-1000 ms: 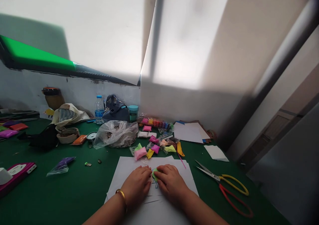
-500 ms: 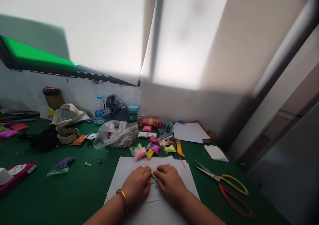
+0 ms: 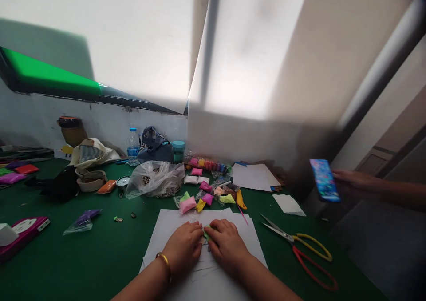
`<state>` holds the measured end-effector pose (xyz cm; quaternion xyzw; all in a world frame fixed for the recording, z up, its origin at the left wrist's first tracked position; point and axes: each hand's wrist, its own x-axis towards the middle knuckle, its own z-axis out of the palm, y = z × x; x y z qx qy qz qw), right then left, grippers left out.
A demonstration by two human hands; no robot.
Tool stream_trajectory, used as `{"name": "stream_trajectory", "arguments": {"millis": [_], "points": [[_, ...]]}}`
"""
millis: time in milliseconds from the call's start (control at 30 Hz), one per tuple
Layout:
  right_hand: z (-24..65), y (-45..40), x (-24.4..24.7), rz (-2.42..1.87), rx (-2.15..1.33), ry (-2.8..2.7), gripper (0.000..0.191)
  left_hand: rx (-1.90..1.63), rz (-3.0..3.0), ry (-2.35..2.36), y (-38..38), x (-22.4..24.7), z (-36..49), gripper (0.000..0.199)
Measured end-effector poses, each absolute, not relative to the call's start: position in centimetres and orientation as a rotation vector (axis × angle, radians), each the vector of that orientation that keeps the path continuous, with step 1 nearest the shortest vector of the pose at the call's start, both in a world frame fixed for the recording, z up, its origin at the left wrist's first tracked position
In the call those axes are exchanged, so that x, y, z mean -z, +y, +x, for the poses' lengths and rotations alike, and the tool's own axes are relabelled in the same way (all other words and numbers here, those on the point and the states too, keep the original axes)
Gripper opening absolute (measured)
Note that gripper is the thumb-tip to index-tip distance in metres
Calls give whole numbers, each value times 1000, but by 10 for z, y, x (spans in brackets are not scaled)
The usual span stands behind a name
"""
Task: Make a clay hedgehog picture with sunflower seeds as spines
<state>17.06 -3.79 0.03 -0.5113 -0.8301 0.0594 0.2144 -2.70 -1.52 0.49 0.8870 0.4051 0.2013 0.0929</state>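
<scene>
On white paper (image 3: 169, 223) at green table (image 3: 100, 265), left hand (image 3: 184, 248) rests curved, seemingly steadying paper; right hand (image 3: 230, 244) touches green piece (image 3: 206, 235) between them, likely pressing; whether either grasps, cannot tell. Pink packet (image 3: 187, 205) sits just beyond, presumably for reach.

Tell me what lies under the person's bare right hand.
White paper sheets extend beneath the bare right hand, and part of a small, irregular, light-green piece shows at its fingertips; whatever the hand covers cannot be seen.
</scene>
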Motion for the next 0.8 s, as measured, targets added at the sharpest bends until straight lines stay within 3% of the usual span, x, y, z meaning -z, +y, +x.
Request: {"name": "stream_trajectory", "arguments": {"millis": [800], "points": [[174,-35,12,-1374,-130,-2231,38,-576,2683,1270,-16,-11,-19,26]]}}
